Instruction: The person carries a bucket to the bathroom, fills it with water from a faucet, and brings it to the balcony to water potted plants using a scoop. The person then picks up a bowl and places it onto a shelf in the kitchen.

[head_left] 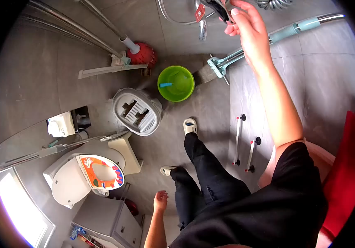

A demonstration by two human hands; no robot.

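My right hand is raised at the top of the view, its thumb and fingers closed around the edge of a black, shiny-rimmed faucet handle. Beside it are a chrome spout and a red tag. Part of the fixture is cut off by the upper edge. My left hand hangs low beside my leg, fingers loosely bent and apart, holding nothing. On the floor below the faucet stands a green bucket with a blue object inside, perhaps a brush handle.
A grey mop bucket stands beside the green one. A flat mop leans on the right wall, near two grab bars. A red plunger-like head, a toilet with a colourful seat and a cabinet are to the left.
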